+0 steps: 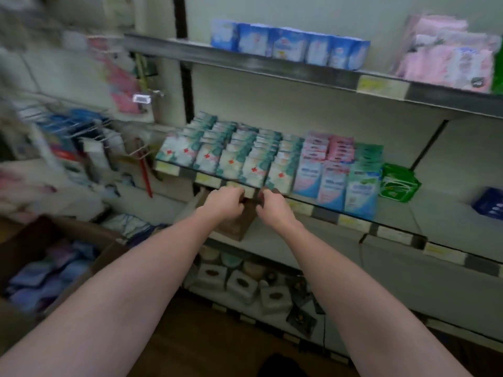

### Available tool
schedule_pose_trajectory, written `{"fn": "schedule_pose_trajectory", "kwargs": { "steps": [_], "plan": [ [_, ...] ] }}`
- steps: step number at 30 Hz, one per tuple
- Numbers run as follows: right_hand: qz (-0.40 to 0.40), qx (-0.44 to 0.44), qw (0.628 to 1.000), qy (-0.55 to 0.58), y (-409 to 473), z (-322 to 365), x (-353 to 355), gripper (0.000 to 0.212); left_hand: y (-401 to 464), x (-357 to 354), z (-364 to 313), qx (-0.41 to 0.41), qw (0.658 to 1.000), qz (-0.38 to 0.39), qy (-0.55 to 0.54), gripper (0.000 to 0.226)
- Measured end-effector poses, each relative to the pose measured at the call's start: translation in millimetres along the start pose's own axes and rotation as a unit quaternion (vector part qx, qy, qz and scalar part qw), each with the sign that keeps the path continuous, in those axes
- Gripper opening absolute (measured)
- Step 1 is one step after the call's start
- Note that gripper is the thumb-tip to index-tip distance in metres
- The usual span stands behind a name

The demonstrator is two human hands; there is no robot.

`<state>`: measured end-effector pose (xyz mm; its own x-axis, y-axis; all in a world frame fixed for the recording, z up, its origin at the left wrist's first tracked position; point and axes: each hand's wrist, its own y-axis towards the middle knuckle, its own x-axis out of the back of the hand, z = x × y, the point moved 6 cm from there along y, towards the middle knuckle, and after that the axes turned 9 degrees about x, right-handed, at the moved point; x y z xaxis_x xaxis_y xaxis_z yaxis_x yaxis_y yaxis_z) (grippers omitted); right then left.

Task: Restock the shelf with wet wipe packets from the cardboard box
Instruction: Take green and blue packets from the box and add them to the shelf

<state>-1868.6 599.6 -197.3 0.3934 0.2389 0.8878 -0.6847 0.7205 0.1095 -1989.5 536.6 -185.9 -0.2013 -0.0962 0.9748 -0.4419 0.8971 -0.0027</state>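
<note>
Before me, the shelf (353, 221) spans the view, its middle tier running down from left to right. On it stand rows of wipe packets (231, 156), white-green with red crosses, upright, packed side by side and several deep. Just right of them: pink-blue packs (318, 164), then green packs (363, 175), then one green bag (398, 182) leaning. Upper tier: blue boxes (288, 44) in a row, pink packs (446, 55) at right. Lower tier: small white boxes (242, 284), blurred.

At lower left, an open carton (16, 240) holds blue and purple packs; contents too blurred to name.

Beneath the middle tier's front edge, a small brown box (234, 221) hangs between my hands, below the front row of wipe packets. Left hand (226, 200): fingers curled over the box's top left edge, gripping it. Right hand (269, 204): fingers curled over the top right edge, gripping likewise. Both hands sit near each other, knuckles up, just below the price strips. Whether any packets lie inside the box, I cannot tell.
</note>
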Motion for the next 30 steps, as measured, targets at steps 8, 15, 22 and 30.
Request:
{"fn": "schedule_pose_trajectory", "kwargs": {
  "steps": [8,15,22,30],
  "plan": [
    [0.154,0.152,0.975,-0.047,8.0,142.9,-153.7,0.036,-78.8,-37.8,204.1,0.187,0.979,0.018,-0.081,0.020],
    [0.251,0.256,0.932,-0.050,29.9,279.4,-287.9,0.047,-149.1,-61.5,375.4,0.345,0.933,0.029,-0.096,0.020],
    [0.338,0.294,0.894,0.005,59.0,388.0,-409.4,0.036,-183.7,-76.6,514.2,0.439,0.894,0.066,-0.053,0.023],
    [0.405,0.233,0.884,0.026,113.8,434.2,-497.5,0.038,-160.9,-85.8,611.4,0.462,0.874,0.143,-0.053,0.018]
  ]
}}
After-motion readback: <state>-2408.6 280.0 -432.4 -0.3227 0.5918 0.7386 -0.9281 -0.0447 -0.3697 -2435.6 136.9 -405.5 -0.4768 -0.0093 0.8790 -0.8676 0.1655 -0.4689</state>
